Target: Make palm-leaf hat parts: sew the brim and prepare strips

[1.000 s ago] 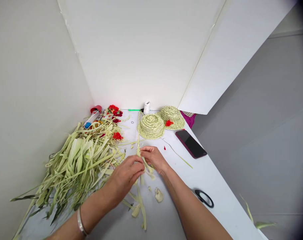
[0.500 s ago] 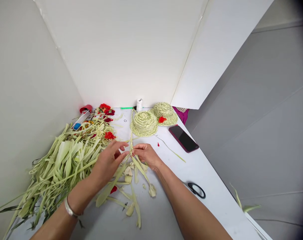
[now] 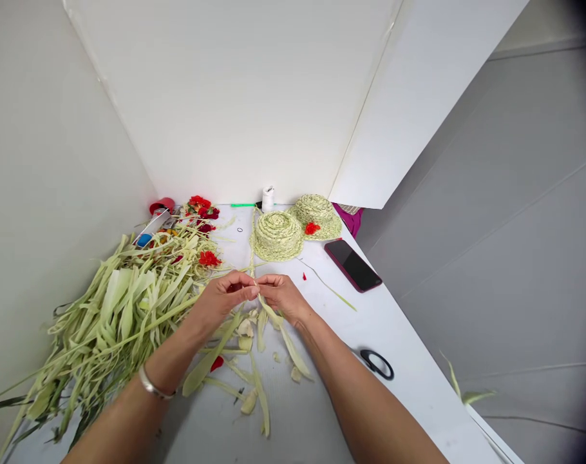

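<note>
Both hands meet at the near end of a thin pale-green braid [image 3: 252,252], which runs away from me toward the back of the table. My left hand [image 3: 229,293] pinches the braid's end between thumb and fingers. Close against it, my right hand [image 3: 279,296] is closed on the same spot, its fingertips partly hidden. Loose husk strips [image 3: 286,338] hang from the braid below the fingers, one to the right and another to the left. Beyond the hands sits a woven husk hat [image 3: 276,237], beside the braid. A second hat [image 3: 317,212] with a red flower stands behind it.
A large heap of husk strips [image 3: 114,316] covers the left side. Red flowers [image 3: 208,258], a red cup [image 3: 162,205] and a white thread spool [image 3: 268,199] lie toward the back. On the right are a phone [image 3: 353,265] and black-handled scissors [image 3: 377,364]. Husk scraps [image 3: 260,393] lie near me.
My left hand's fingers have closed in on the braid and now meet my right hand. The right-hand husk strip has swung further right. The view has shifted slightly.
</note>
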A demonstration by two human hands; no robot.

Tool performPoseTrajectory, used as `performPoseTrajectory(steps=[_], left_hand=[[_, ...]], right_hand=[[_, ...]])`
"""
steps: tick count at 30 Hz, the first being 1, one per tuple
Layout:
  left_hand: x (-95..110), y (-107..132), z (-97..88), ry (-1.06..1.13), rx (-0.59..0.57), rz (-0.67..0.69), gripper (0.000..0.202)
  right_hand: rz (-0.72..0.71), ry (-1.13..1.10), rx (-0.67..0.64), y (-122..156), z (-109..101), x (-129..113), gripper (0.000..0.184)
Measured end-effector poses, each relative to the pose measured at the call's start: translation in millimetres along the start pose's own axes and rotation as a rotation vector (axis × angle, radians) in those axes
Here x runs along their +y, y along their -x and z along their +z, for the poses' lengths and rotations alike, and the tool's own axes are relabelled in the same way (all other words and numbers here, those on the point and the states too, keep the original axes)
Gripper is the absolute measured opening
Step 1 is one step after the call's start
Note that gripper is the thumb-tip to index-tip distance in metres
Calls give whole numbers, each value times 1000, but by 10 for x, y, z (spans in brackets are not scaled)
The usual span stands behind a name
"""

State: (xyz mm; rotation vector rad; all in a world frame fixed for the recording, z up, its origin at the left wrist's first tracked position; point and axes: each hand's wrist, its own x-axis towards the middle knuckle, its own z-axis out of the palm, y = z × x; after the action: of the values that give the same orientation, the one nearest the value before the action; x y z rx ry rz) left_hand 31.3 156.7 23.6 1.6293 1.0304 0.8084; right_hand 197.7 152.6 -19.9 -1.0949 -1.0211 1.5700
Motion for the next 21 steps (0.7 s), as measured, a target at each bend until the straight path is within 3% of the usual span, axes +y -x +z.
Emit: performPoseTrajectory(steps=[3,6,9,11,13,21], left_hand=[[-137,-22,79,-186,190,39,18],[-244,-68,138,-102,260,4,24],[-270,-110,123,51,74,-58,32],[-268,-135,79,59,-95,-60,28],[-276,-156,28,25,-192,-61,27],[-352,-200,-69,-51,-198,-37,35]], right_hand=[[-2,-18,-13,-8,-25,13,31],[-13,-20,-16,-6,-43,13,32],[-30,-4,-13,3,-43,-4,31],[-47,17,-14,9,-32,-15,30],[-73,45,-9,11,-18,-15,30],[-201,249,49,-25,-20,33,30]])
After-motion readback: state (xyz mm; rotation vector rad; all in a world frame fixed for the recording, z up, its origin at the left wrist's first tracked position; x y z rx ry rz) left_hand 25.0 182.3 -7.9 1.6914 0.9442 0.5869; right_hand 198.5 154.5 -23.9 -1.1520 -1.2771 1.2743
